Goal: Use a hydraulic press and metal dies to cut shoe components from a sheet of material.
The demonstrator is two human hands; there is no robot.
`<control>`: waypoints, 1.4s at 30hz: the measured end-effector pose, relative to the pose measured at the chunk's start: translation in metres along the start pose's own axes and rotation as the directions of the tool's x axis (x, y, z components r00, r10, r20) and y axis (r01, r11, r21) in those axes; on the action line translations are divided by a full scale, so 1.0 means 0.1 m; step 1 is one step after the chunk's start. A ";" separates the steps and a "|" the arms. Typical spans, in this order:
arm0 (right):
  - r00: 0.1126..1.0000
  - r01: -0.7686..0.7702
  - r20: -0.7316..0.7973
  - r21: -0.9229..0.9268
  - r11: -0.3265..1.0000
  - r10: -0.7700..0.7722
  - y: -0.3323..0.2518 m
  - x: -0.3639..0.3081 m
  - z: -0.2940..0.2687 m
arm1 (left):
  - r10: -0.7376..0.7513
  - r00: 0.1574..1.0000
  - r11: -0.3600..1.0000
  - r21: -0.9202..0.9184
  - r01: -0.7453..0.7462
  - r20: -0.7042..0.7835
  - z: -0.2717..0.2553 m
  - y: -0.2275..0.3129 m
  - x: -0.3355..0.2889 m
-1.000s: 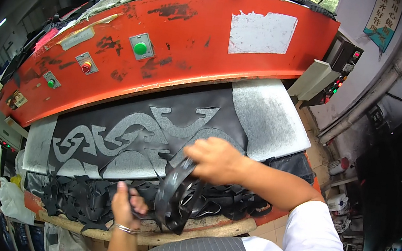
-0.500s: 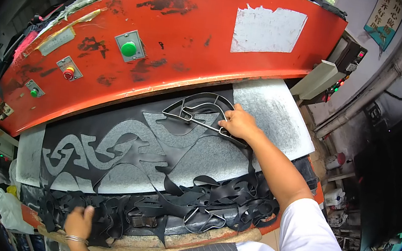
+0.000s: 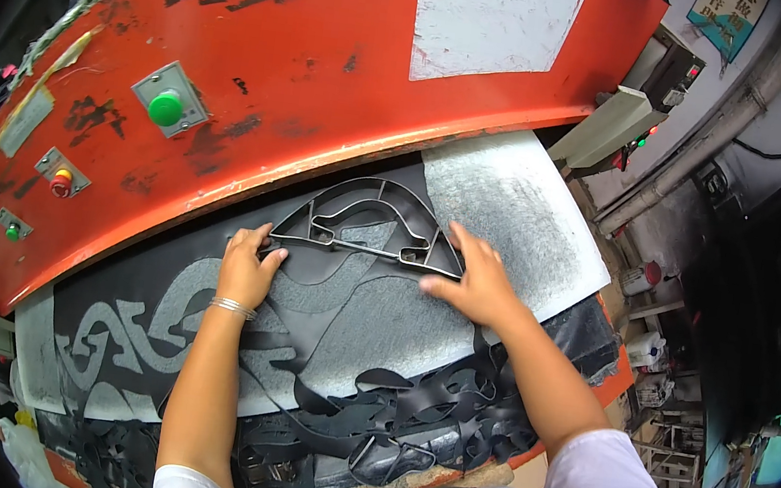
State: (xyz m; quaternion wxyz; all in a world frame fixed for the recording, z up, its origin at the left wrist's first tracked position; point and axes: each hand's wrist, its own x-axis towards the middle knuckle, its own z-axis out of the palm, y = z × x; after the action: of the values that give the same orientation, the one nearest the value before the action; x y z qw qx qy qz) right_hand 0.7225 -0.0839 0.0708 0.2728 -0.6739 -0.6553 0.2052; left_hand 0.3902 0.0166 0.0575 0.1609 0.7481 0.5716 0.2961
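Observation:
A curved metal cutting die (image 3: 379, 194), an arch-shaped frame of thin steel strips with a straight bar along its lower side, lies on a dark sheet (image 3: 289, 197) that looks like leather. My left hand (image 3: 249, 271), with metal bangles at the wrist, has its fingers and thumb at the die's left tip. Around the die's right corner, my right hand (image 3: 482, 280) holds it between the thumb and fingers. Curved shapes are cut out of the sheet to the left and below, showing the grey-white board (image 3: 522, 202) underneath.
Behind the board rises a red press beam (image 3: 331, 90) with a green button (image 3: 165, 108) and a red knob (image 3: 61, 183). Dark offcuts (image 3: 420, 399) heap along the near edge, with a smaller metal die (image 3: 391, 459) among them. A control box (image 3: 604, 129) stands at the right.
My left hand has come up from the offcuts to the die's left tip. With my right hand still on it, the die has turned, its right end now lower. The view has shifted.

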 end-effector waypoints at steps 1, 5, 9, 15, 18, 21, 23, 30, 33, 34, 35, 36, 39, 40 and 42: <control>1.000 -0.016 0.000 -0.002 1.000 0.016 0.08 -0.12 0.01 | 0.003 1.000 1.000 -0.006 -0.003 0.015 0.06 0.01 0.05; 0.987 0.071 -0.147 0.038 0.997 -0.065 0.16 -0.30 0.01 | 0.100 0.991 0.993 0.074 -0.093 -0.092 0.12 0.02 0.10; 0.975 0.113 -0.191 -0.012 0.994 -0.113 0.06 -0.33 -0.06 | 0.093 0.994 0.995 0.053 -0.090 -0.059 0.04 0.09 0.13; 0.952 0.188 -0.235 -0.057 0.980 -0.196 -0.05 -0.40 -0.10 | 0.048 0.995 0.999 -0.004 -0.048 -0.085 -0.06 0.12 0.14; 0.937 0.222 -0.259 -0.080 0.972 -0.235 -0.06 -0.43 -0.10 | 0.039 0.997 0.999 -0.004 -0.040 -0.063 -0.13 0.24 0.14; 0.926 0.238 -0.285 -0.074 0.968 -0.249 -0.12 -0.43 -0.13 | 0.012 0.998 1.000 -0.010 -0.012 -0.062 -0.18 0.29 0.12; 0.930 0.216 -0.290 -0.063 0.974 -0.225 -0.15 -0.44 -0.15 | 0.014 0.998 1.000 -0.006 -0.014 -0.065 -0.20 0.32 0.12; 0.946 0.202 -0.237 -0.107 0.973 -0.223 -0.29 -0.52 -0.22 | 0.004 0.999 1.000 0.021 -0.003 -0.045 -0.31 0.34 0.10; 0.948 0.207 -0.224 -0.097 0.974 -0.224 -0.32 -0.53 -0.22 | 0.037 0.999 0.999 -0.004 -0.037 -0.033 -0.37 0.28 0.11; 0.945 0.230 -0.216 -0.100 0.968 -0.246 -0.34 -0.53 -0.23 | 0.018 0.999 1.000 0.006 -0.018 -0.029 -0.40 0.31 0.09; 0.940 0.252 -0.208 -0.104 0.962 -0.269 -0.36 -0.53 -0.24 | -0.001 1.000 1.000 0.016 0.001 -0.024 -0.42 0.33 0.08; 0.942 0.260 -0.190 -0.110 0.959 -0.277 -0.39 -0.53 -0.26 | 0.008 1.000 1.000 0.013 -0.008 -0.026 -0.43 0.29 0.07; 0.937 0.274 -0.199 -0.091 0.957 -0.287 -0.44 -0.53 -0.25 | -0.003 1.000 1.000 0.023 0.004 -0.022 -0.53 0.27 0.05; 0.938 0.274 -0.198 -0.086 0.958 -0.286 -0.45 -0.53 -0.26 | -0.005 1.000 1.000 0.020 0.006 -0.015 -0.54 0.27 0.06; 0.943 0.270 -0.178 -0.091 0.959 -0.282 -0.45 -0.54 -0.28 | -0.001 1.000 1.000 0.020 0.002 -0.014 -0.54 0.27 0.05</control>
State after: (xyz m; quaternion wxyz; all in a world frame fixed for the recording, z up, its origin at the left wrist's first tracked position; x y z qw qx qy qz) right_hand 0.7030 -0.1404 0.1164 0.3375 -0.6004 -0.7208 0.0784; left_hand 0.3780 0.0077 0.1159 0.1494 0.7472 0.5763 0.2954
